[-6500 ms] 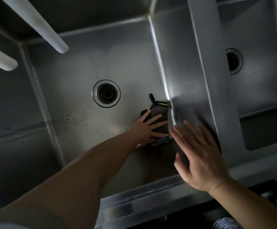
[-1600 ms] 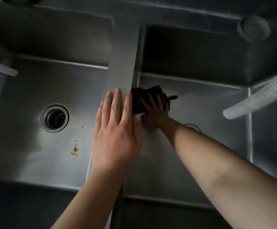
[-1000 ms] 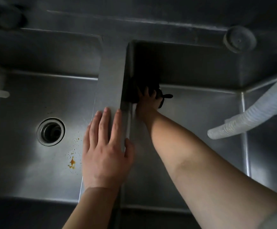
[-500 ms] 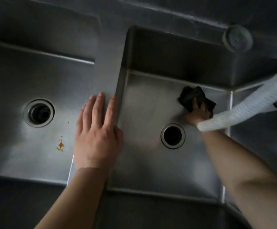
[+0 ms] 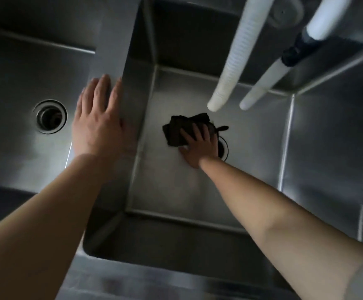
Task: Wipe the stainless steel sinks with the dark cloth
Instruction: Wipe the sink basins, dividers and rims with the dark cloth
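Observation:
Two stainless steel sinks sit side by side. My right hand (image 5: 200, 146) presses the dark cloth (image 5: 181, 129) flat against the floor of the right sink (image 5: 169, 191), just left of its drain (image 5: 224, 149), which the hand partly hides. My left hand (image 5: 97, 122) lies flat with fingers spread on the steel divider (image 5: 120, 53) between the basins and holds nothing. The left sink (image 5: 24, 159) has its own round drain (image 5: 50, 116).
Two white ribbed hoses (image 5: 237, 55) (image 5: 265, 83) hang from above over the back of the right sink, close above the cloth. A third basin wall (image 5: 327, 148) stands at the right. The sink's front rim (image 5: 154, 278) runs along the bottom.
My right hand has dragged the cloth from the back right of the right sink toward its middle, now left of the drain. The view shifted, bringing the hoses overhead. My left hand stays on the divider.

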